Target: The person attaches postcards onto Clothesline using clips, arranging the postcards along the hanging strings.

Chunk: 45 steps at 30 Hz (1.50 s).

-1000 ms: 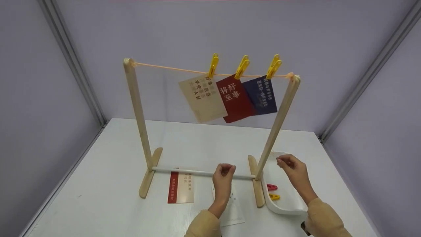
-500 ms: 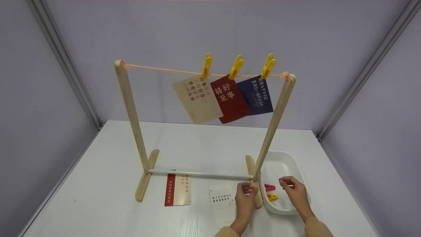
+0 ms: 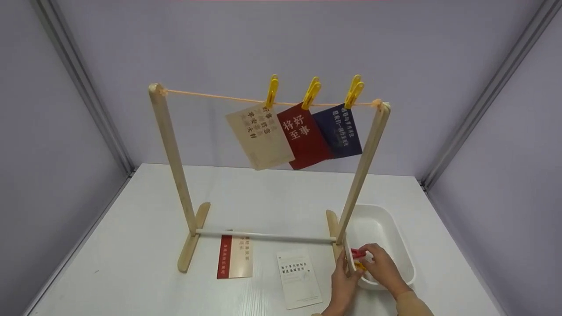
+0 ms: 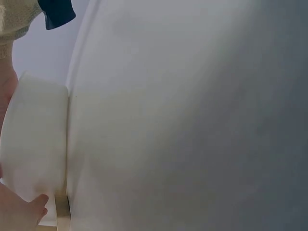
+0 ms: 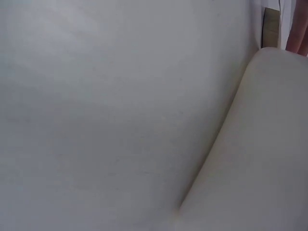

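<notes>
Clerk: Right fingers, entry?

Operator: Right hand [image 3: 383, 268]: thumb and fingertips at the red clip [image 3: 356, 253]. From my feed I cannot tell whether they pinch it or only touch.

Clerk: Left?

Operator: Left hand [image 3: 344, 285]: grasping the left wall of the white tray [image 3: 373, 228], fingers outside, thumb inside.

Clerk: Tray, contents and place?

Operator: Red clip, along the left wall; loose yellow clip [image 3: 360, 266], just in front of it, partly covered by the hands. I log the tray near the right edge of the bench [image 3: 131, 245], just beside the rack's right foot.

Clerk: Rack?

Operator: Wooden rack [image 3: 174, 162], one, upright, with an orange cord [image 3: 206, 95] between its posts. On the cord, three yellow clips [image 3: 311, 93], each bearing one tilted card: cream card [image 3: 265, 140], red card [image 3: 307, 145], blue card [image 3: 340, 131], left to right, overlapping.

Clerk: Flat stock?

Operator: I count two, towards the bench's front edge: white card [image 3: 300, 281], left of the left hand; red-and-cream card [image 3: 237, 259], farther left, its far end under the crossbar [image 3: 272, 237].
</notes>
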Motion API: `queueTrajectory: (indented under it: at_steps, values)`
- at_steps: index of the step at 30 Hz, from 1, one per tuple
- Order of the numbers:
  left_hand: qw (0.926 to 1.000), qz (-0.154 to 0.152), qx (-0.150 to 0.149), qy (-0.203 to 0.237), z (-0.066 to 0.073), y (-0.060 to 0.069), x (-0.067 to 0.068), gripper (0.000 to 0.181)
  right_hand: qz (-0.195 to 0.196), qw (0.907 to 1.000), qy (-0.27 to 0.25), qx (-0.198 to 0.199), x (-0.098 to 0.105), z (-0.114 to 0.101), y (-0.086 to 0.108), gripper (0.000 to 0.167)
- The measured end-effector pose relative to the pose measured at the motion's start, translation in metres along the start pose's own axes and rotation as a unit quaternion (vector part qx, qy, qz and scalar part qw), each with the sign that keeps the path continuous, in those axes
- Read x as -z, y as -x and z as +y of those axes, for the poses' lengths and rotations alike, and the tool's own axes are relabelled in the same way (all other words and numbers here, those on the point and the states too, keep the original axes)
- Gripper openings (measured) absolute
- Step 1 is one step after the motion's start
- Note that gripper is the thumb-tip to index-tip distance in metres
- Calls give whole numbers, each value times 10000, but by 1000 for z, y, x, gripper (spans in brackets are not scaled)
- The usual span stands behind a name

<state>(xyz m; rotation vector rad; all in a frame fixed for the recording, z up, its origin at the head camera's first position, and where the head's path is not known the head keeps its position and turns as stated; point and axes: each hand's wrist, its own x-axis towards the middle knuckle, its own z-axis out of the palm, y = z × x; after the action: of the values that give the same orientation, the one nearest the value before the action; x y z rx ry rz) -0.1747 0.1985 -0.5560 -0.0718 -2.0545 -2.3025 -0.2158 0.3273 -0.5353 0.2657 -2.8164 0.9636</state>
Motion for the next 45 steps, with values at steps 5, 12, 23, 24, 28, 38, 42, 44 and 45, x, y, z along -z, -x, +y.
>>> queueTrajectory:
  at_steps: [5,12,23,24,28,38,42,44,45]
  values:
    - [10000,14,79,-56,5,1,-2,56,-482,9964,601,358,-6,-6,-4,27]
    - [9989,-54,454,-121,8,1,-5,54,-495,9907,974,816,-15,-5,-6,29]
    - [9985,-137,489,-207,9,2,-4,52,-291,9968,643,387,-22,-3,-12,21]
    - [9985,-140,481,-201,9,2,-3,52,-262,9966,649,435,-23,-2,-13,20]
    - [9986,-148,479,-158,8,2,-3,52,-242,9957,720,535,-24,-1,-13,17]
    - [9980,-123,611,-96,10,0,-2,51,-313,9926,1032,550,-26,0,-17,16]
    - [9971,-132,745,-5,11,-1,-1,51,-267,9926,1042,567,-26,-1,-19,17]
    - [9972,-140,729,-18,10,-1,-1,51,-234,9946,927,406,-25,-1,-19,19]
    - [9974,-138,708,-6,10,0,-1,51,-230,9955,853,329,-25,-2,-19,20]
